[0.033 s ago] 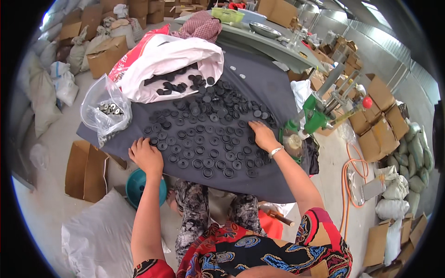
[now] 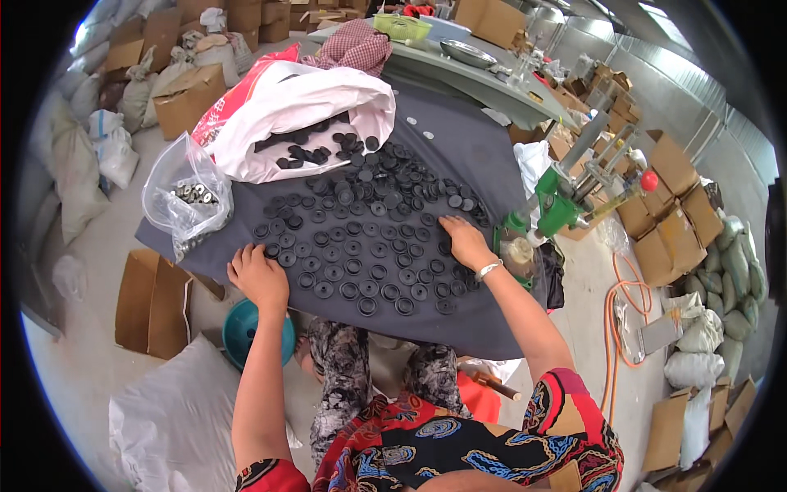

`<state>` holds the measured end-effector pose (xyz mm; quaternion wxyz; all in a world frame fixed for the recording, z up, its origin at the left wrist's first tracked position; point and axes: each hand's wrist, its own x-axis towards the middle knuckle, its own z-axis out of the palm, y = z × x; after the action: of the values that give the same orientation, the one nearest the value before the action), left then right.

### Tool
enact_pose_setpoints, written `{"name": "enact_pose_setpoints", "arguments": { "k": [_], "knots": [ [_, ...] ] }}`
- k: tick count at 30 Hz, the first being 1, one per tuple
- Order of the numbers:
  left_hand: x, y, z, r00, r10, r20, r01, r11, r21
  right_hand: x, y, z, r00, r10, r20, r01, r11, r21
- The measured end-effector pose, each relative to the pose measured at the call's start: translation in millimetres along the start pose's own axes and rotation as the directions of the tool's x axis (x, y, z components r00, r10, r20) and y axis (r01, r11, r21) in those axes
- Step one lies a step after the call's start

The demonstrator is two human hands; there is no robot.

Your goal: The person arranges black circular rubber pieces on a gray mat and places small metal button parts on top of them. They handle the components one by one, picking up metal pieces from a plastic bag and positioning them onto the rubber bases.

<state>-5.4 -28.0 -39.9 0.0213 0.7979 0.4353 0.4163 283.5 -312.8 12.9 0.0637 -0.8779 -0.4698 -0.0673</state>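
- Clock directions are taken from the middle of the spread of black discs (image 2: 353, 266), with twelve at the top
- Ten o'clock: a clear plastic bag (image 2: 217, 215) holding small metal pieces, by the left edge of the dark cloth (image 2: 479, 156)
- Nine o'clock: the left hand (image 2: 261, 279) rests at the cloth's near edge, its fingers bent and slightly apart, just beside the outermost discs; whether they close on anything I cannot tell
- Eleven o'clock: a pale sack (image 2: 262, 156) lies with its mouth toward the discs, more of them inside
- Centre: the discs lie mostly singly in loose rows, so the step in hand looks like spreading and laying them out
- Twelve o'clock: the heap (image 2: 393, 199) is piled up; any move there calls for light fingertips to part one disc from its neighbours
- Three o'clock: the right hand (image 2: 467, 242) lies low at the discs' edge, fingers pointing inward; its underside is hidden, so its grip cannot be told
- Between two and three: a green press (image 2: 557, 201) stands beyond the right hand
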Motion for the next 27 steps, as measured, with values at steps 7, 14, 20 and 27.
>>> {"name": "enact_pose_setpoints", "arguments": {
  "k": [7, 14, 20, 27],
  "knots": [
    [2.3, 3.1, -0.2, 1.0, -0.017, -0.003, 0.017, 1.0, -0.005, -13.9, -13.7, -14.2, 1.0, -0.008, -0.007, 0.008, 0.997, 0.075],
    [0.9, -2.0, -2.1, 0.999, 0.028, 0.015, -0.029, 0.996, 0.089, 20.9, 33.0, -13.2, 0.941, 0.162, -0.297, -0.097, 0.97, 0.222],
    [1.7, 1.2, 0.3, 0.999, 0.023, 0.026, -0.025, 0.998, 0.06, 42.4, 63.8, -0.2, 0.92, 0.23, -0.317, -0.199, 0.972, 0.127],
    [2.1, 1.8, -1.8, 1.0, 0.004, 0.029, -0.006, 0.998, 0.058, 61.3, 47.6, 12.2, 0.956, 0.218, -0.194, -0.252, 0.952, -0.174]
  ]
}}
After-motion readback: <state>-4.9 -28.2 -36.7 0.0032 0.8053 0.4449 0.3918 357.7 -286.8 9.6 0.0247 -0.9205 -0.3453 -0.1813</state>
